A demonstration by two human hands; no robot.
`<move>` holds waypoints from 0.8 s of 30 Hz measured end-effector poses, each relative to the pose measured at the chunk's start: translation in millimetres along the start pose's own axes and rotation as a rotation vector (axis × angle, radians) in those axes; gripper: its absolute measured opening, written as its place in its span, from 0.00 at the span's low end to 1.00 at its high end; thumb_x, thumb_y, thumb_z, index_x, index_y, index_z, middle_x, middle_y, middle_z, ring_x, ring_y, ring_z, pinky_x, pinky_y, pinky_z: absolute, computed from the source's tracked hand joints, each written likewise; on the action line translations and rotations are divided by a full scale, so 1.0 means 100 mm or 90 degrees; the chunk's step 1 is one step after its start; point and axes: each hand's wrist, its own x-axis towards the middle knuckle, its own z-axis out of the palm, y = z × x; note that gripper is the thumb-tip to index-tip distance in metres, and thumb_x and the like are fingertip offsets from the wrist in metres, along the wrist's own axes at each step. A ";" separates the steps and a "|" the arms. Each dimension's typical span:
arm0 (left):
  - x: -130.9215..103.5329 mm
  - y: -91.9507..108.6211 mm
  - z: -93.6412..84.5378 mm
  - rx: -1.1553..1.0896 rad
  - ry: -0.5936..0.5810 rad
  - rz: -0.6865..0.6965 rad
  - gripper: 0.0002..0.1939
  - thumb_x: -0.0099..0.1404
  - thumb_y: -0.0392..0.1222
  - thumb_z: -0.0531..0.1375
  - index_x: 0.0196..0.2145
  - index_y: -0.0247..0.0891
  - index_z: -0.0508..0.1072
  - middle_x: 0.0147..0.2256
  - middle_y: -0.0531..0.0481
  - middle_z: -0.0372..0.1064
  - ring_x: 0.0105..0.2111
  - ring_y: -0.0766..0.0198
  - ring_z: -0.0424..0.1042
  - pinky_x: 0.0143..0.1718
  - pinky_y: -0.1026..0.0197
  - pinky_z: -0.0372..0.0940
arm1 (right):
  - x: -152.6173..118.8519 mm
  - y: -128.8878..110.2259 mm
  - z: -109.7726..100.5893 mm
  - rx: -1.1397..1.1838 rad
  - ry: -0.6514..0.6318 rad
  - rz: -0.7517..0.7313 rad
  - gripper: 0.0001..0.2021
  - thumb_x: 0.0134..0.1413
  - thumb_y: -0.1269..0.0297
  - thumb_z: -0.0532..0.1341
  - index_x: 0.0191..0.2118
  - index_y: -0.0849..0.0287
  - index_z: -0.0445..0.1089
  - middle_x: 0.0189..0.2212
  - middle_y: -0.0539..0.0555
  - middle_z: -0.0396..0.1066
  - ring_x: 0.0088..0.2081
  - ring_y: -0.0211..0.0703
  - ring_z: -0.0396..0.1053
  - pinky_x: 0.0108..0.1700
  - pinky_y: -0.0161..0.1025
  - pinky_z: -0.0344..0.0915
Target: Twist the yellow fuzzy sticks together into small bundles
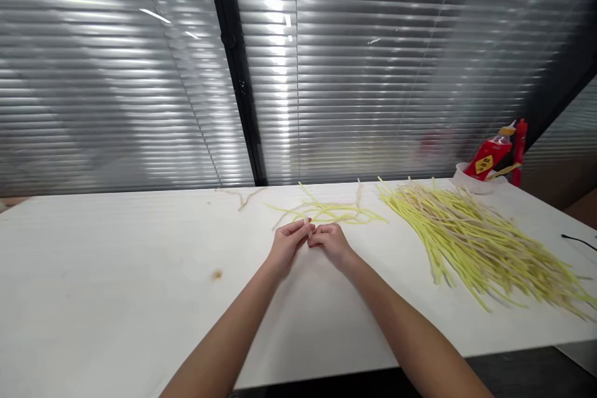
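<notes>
Above the middle of a white table (140, 298), a person's left hand (288, 241) and right hand (329, 239) pinch a small pale piece (306, 222) between them. Loose yellow and beige strips (326, 206) lie towards the table's far edge; a large strip pile (471, 230) covers its right side. Slatted blinds (373, 87) rise behind the table.

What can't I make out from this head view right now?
All in the head view:
Pale piece: full shape, partly covered by fingers of the left hand and right hand.
White bowl: its bottom, hidden by the near wall.
Red bottle: label lettering, too small to read.
Black cable: cut off by the right edge.
Strip pile: strand count, hidden by overlapping.
</notes>
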 end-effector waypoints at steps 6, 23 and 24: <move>0.04 -0.06 -0.01 -0.004 0.057 0.023 0.16 0.50 0.48 0.68 0.32 0.32 0.78 0.32 0.45 0.75 0.34 0.63 0.72 0.40 0.62 0.64 | -0.03 0.01 0.01 -0.122 0.009 -0.076 0.06 0.34 0.67 0.64 0.14 0.60 0.69 0.14 0.46 0.63 0.21 0.33 0.57 0.25 0.33 0.52; 0.11 -0.07 -0.03 -0.039 0.113 0.132 0.18 0.54 0.51 0.64 0.34 0.32 0.71 0.33 0.45 0.73 0.35 0.63 0.73 0.44 0.58 0.65 | -0.11 -0.01 0.09 -0.101 0.083 -0.167 0.17 0.42 0.55 0.67 0.38 0.60 0.77 0.26 0.55 0.76 0.24 0.40 0.68 0.30 0.39 0.66; 0.11 -0.07 -0.03 -0.036 0.111 0.136 0.18 0.54 0.51 0.64 0.34 0.32 0.71 0.33 0.45 0.73 0.35 0.63 0.73 0.44 0.58 0.65 | -0.11 -0.01 0.09 -0.109 0.088 -0.170 0.17 0.42 0.55 0.67 0.38 0.60 0.77 0.27 0.55 0.76 0.25 0.41 0.69 0.31 0.39 0.67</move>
